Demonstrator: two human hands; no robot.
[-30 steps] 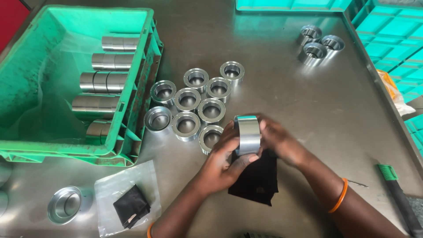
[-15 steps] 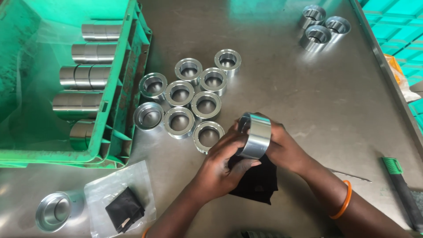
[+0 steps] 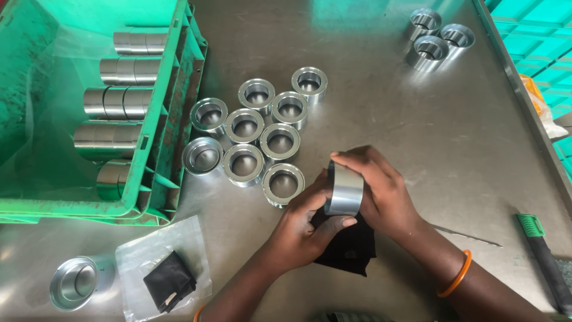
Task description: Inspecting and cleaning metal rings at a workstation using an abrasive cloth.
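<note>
Both hands are low in the middle of the frame, and the metal ring [image 3: 344, 189] is turned since half a second ago: its smooth outer wall now faces up at us, standing on edge, where before its rim leaned more toward the top of the frame. The left hand [image 3: 304, 229] stays clamped from below, thumb pressed on the ring's lower edge; the right hand [image 3: 381, 194] wraps over the top and far side, fingers curled tight on the rim. Both hands grasp that one ring, just above the black cloth [image 3: 348, 247] that lies under them on the steel table [image 3: 381, 95].

The view has slid too: the green crate [image 3: 173, 119] sits further toward the left edge than a moment back, and the cluster of rings [image 3: 256, 131] has drifted toward centre left. Nine rings there stand open end up, touching or just beside one another, the nearest one close to the left hand's knuckles.

Inside the crate, metal cylinders [image 3: 122, 71] lie on their sides in a column. Three more rings [image 3: 438, 36] huddle at the upper right. Lower left, a clear plastic bag [image 3: 164, 268] lies flat with a folded black piece inside it, and a shallow metal cup [image 3: 77, 281] sits just beside it. A green-handled tool [image 3: 545, 253] rests at the lower right edge, well apart from the hands. An orange bangle [image 3: 456, 274] circles the right wrist.
</note>
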